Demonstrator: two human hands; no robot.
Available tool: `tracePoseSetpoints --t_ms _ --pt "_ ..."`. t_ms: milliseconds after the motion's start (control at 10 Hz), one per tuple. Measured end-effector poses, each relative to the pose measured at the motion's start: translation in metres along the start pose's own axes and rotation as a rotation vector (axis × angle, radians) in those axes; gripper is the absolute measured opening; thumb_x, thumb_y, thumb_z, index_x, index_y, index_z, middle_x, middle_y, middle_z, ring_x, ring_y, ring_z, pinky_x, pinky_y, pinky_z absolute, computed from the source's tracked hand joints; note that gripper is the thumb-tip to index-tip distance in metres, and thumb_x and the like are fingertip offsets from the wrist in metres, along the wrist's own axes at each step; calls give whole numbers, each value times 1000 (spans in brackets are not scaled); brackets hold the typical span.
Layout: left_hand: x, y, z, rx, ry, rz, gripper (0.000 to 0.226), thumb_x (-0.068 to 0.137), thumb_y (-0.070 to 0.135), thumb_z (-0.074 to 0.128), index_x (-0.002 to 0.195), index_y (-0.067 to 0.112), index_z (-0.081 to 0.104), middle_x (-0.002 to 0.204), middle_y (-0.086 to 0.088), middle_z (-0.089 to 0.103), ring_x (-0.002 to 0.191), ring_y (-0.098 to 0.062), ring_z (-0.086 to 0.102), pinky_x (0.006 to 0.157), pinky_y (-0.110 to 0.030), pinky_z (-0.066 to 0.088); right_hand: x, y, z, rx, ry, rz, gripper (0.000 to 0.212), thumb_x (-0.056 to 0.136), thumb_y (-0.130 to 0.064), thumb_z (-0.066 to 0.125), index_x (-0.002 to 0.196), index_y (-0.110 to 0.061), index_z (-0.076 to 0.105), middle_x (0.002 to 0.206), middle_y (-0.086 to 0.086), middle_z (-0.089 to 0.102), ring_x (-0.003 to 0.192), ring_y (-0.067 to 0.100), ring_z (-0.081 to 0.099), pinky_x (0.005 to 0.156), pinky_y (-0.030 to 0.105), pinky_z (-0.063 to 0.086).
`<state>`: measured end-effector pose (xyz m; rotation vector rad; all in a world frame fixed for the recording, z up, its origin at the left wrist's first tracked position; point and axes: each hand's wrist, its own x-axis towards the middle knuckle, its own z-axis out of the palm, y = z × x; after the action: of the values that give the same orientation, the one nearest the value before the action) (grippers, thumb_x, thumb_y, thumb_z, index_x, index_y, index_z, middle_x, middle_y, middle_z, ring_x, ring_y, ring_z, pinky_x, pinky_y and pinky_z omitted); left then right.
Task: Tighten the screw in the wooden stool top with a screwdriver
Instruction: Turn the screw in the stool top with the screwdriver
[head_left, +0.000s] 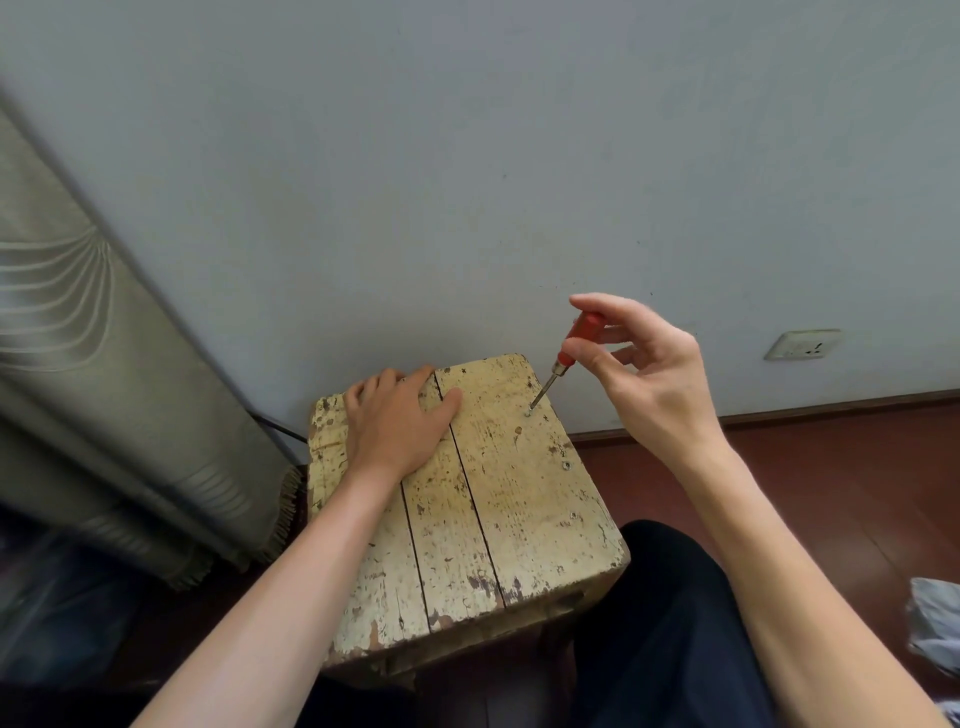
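A worn wooden stool top (519, 509) with flaking cream paint fills the middle of the view. My left hand (395, 421) lies flat on its far left planks, fingers together, pressing down. My right hand (644, 374) pinches the red handle of a small screwdriver (563, 358) between thumb and fingertips. The tool leans to the right, and its metal tip rests in a screw (528, 413) near the stool's far right edge. Two more screw heads (566, 465) sit along the right plank, closer to me.
A grey wall (467, 182) rises just behind the stool, with a socket (802, 344) low on the right. A fringed curtain (104, 389) hangs at left. Dark red floor (831, 478) lies to the right, my dark trouser leg (675, 623) beside the stool.
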<state>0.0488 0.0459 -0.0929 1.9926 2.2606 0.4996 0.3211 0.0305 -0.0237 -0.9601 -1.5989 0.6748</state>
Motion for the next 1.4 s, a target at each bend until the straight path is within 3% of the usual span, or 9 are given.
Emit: tracePoseSetpoints --t_ms 200,300,500,600,700,900,1000,1300,1400 --pt "1 0 1 5 10 6 72 91 79 27 147 38 48 135 0 57 132 -21 44 112 -42 22 2 2 -11 81 -126 20 45 104 -3 70 131 -39 70 121 -2 78 111 23 79 106 51 60" --pt "1 0 2 -1 15 6 72 91 79 28 147 39 49 133 1 57 131 -21 44 111 -42 23 2 1 -10 90 -107 26 41 101 -6 73 127 -37 70 115 -2 79 108 23 80 102 55 60" --pt "0 -1 2 5 13 5 72 92 80 28 147 39 48 133 1 57 131 -21 44 112 -42 23 1 -6 4 9 15 16 40 94 -14 85 116 -41 66 98 -4 78 92 13 77 76 24 57" --pt "0 0 1 7 15 5 71 92 79 29 147 38 48 135 0 57 132 -21 43 112 -42 22 -1 -5 9 7 65 -9 35 93 -13 86 121 -30 73 103 8 76 92 21 78 77 26 58" --pt "0 0 1 6 14 3 72 92 79 29 147 39 48 135 0 57 133 -21 43 113 -42 22 -1 -1 4 -28 57 -19 36 95 -16 84 129 -25 76 107 2 75 99 20 78 79 28 60" --pt "1 0 0 6 13 2 71 92 78 29 148 39 48 135 1 56 133 -21 43 113 -42 22 2 -1 -8 74 -84 -12 43 100 -11 71 132 -40 72 112 -13 77 114 15 78 102 36 62" --pt "0 0 0 3 15 7 70 92 78 30 147 38 48 134 1 57 133 -21 43 113 -42 22 2 1 -8 88 -76 20 38 100 -11 72 128 -36 74 111 -4 79 113 20 79 104 50 61" --pt "0 0 0 5 6 3 72 92 79 29 149 38 47 136 0 56 133 -21 43 113 -42 22 1 -3 5 36 58 9 29 97 -15 82 115 -31 68 93 1 77 89 22 81 74 39 60" --pt "0 0 0 2 6 2 73 92 79 28 149 38 47 135 0 56 133 -21 43 113 -42 23 0 -4 7 72 89 26 27 96 -15 84 115 -27 70 95 7 77 89 29 80 76 42 60"
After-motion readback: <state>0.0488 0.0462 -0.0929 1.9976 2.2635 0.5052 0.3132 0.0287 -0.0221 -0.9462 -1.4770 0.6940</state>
